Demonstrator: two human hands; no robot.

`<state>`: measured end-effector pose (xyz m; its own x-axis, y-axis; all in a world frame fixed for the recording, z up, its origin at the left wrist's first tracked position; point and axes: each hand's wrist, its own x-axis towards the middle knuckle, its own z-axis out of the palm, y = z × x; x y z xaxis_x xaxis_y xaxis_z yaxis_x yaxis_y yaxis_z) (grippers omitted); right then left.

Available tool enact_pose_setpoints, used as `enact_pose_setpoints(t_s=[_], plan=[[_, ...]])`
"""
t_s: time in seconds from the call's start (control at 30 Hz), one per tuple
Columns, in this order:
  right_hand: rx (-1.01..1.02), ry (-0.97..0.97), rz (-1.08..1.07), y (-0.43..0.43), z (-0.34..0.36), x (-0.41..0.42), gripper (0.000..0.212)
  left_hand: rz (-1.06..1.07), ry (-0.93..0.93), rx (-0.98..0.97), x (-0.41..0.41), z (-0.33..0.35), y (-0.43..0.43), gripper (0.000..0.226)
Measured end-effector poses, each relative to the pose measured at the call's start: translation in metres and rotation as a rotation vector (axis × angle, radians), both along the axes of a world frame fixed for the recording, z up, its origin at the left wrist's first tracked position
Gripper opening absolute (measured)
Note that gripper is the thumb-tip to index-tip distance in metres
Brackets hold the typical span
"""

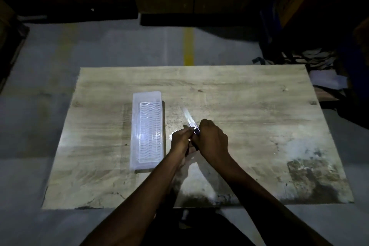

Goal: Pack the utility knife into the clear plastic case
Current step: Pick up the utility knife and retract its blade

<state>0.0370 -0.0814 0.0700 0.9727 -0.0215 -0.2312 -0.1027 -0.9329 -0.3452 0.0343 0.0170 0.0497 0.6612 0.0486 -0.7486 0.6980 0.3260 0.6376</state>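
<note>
Pale steel is showing as a slim blade on the knife [191, 124], which is being held over the board [239, 118] by both hands. The blade is seen extended, pointing up and to the left, away from the hands, and it is glaring white under the light, so its edge cannot be made out. A small dark dot is visible where the blade meets the dark handle. Most of the handle is being hidden inside the grip.

The handle is being wrapped by the right hand [212, 140], with the fingers curled shut around it. The near end of the blade, by the dark dot, is being pinched by the fingertips of the left hand [180, 141], which is closed on the knife as well. The two hands are being kept touching each other.

Just left of the left hand, the case [147, 132] is lying flat on the board. It is a long, clear plastic rectangle with rounded corners, and a panel of raised wavy ridges is running down its length. Whether it is lying open or closed cannot be told. The knife is being held apart from it, near its right side.

The board is a pale, wood-grain sheet, worn and smudged, with dark staining to the right of the right hand. It is resting on a grey floor [40, 126] crossed by a yellow stripe [188, 46] beyond the hands.
</note>
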Motion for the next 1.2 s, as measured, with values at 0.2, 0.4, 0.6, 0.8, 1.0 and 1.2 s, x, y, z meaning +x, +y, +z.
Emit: enact_pose_setpoints(t_s=[0.2,0.4,0.6,0.8,1.0,1.2], plan=[[0.489,0.173,-0.246,-0.011,0.050,0.001,0.044,-0.067,-0.169,0.027,0.000,0.059,0.021,0.024],[0.758,0.553,-0.276,-0.029,0.089,0.005,0.060,-0.086,-0.283,0.059,0.003,0.094,0.022,0.026],[0.764,0.465,-0.238,-0.019,0.103,0.013,0.055,-0.101,-0.353,0.092,0.005,0.107,0.017,0.022],[0.709,0.414,-0.223,-0.008,0.106,0.018,0.054,-0.088,-0.379,0.103,0.004,0.115,0.019,0.027],[0.708,0.393,-0.211,-0.002,0.106,0.016,0.051,-0.069,-0.378,0.096,0.001,0.117,0.022,0.026],[0.712,0.414,-0.238,-0.009,0.101,-0.001,0.043,-0.012,-0.352,0.098,0.003,0.117,0.025,0.027]])
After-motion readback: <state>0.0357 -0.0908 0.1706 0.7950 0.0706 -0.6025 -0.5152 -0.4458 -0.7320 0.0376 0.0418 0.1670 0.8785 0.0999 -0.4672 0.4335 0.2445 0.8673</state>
